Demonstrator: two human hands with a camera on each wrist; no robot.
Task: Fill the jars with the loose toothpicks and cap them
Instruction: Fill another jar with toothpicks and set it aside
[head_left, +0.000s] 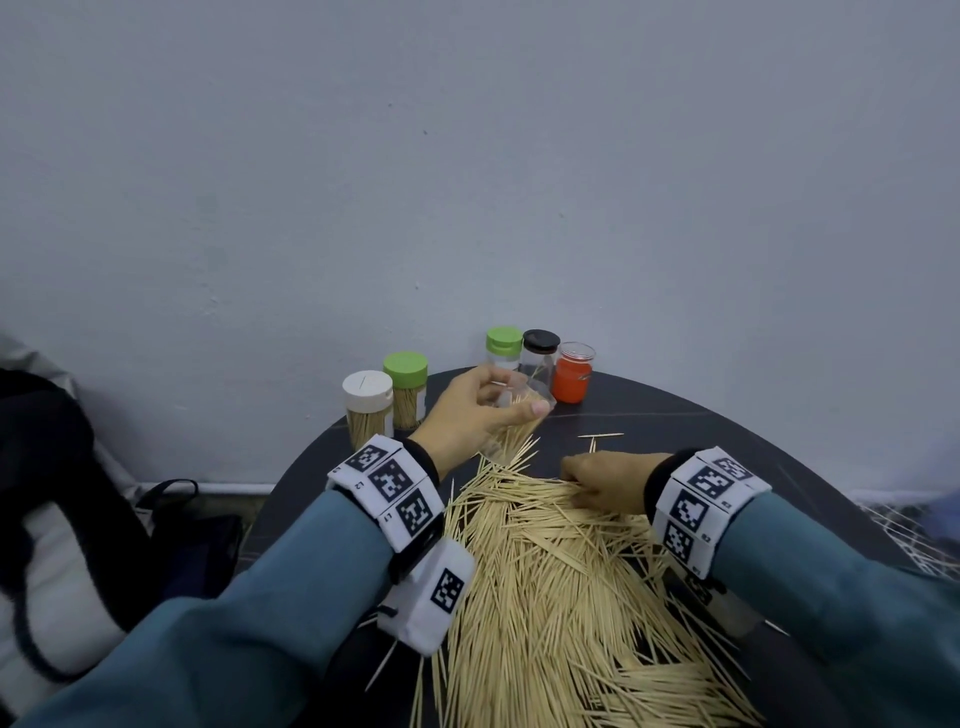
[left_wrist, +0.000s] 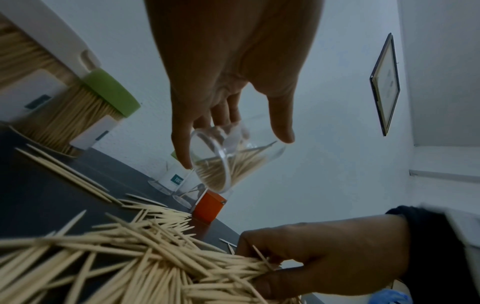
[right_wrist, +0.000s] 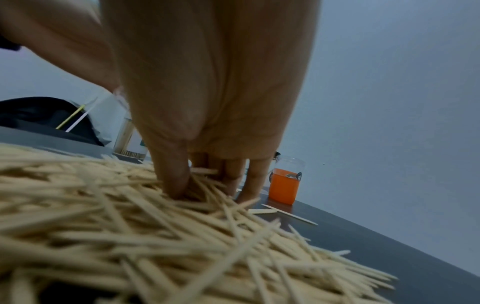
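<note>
I face a plain pale grey-blue wall (head_left: 467, 156) that fills most of the head view; from the left wrist camera I also make out a dark-framed picture (left_wrist: 385, 84) hanging on it. Against the wall stands my round dark worktop (head_left: 727, 431), and to its left sits a black and white bag (head_left: 57, 519).

A broad heap of loose toothpicks (head_left: 550, 587) covers the near half of the worktop, with a few strays (head_left: 600, 436) lying apart toward the far edge.

My left hand (head_left: 467, 415) is raised over the far edge of the heap and grips a clear uncapped jar (left_wrist: 228, 158), thumb on one side and fingers (left_wrist: 182, 144) curled round the other. The jar is tilted on its side, mouth toward the heap, and partly filled with toothpicks. My right hand (head_left: 608, 480) rests on the heap, and its fingers (right_wrist: 174, 176) are curled down into the sticks, pinching a bunch of them.

Along the back of the worktop stand the other jars. At left, a white-lidded jar (head_left: 368, 410) and a green-lidded jar (head_left: 407, 389), touching, are both packed with toothpicks. Further right, close to the wall, a second green-lidded jar (head_left: 503, 345), a black-lidded jar (head_left: 540, 353) holding only a few sticks, and an orange-red container (head_left: 571, 374) stand in a row, just beside one another.
</note>
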